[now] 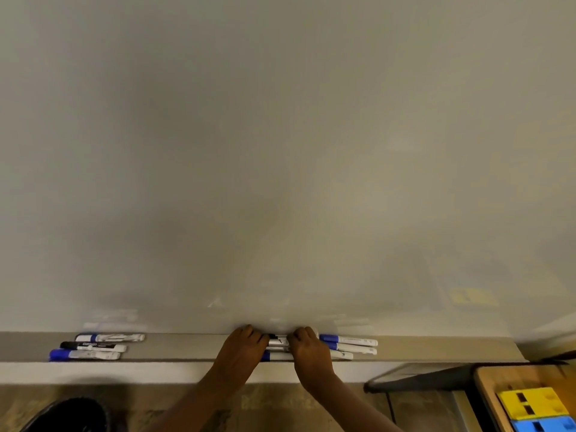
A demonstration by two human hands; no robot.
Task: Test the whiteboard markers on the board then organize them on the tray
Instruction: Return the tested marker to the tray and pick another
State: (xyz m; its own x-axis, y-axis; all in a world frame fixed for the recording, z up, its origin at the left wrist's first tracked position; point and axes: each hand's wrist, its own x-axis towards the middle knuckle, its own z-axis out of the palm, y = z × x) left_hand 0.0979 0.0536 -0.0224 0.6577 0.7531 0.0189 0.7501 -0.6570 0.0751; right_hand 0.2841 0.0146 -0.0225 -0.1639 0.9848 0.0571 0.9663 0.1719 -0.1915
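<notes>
A cluster of whiteboard markers (277, 347) lay lengthwise on the tray (187, 347), the long grey ledge running under the whiteboard (280, 151). Both hands were down on this cluster. The left hand (246, 344) covered its left end, fingers curled over the barrels, and the right hand (307, 346) covered the right part, fingers likewise curled down onto them. Between the two hands a black cap and white barrels showed, with a blue cap peeking out below the left hand. Whether either grip was truly pinching a marker or only pressing on the group could not be told.

Just right of the right hand, two blue-capped markers (349, 343) lay on the tray, one behind the other, the nearer one slightly angled, touching or almost touching the cluster.

Well apart at the tray's left end lay three more markers (93, 347): a blue-capped one at the back, a black-capped one in the middle and a blue-capped one at the front edge, roughly parallel.

At the lower right stood a wooden surface (489, 388) carrying yellow and blue blocks (536, 410).
</notes>
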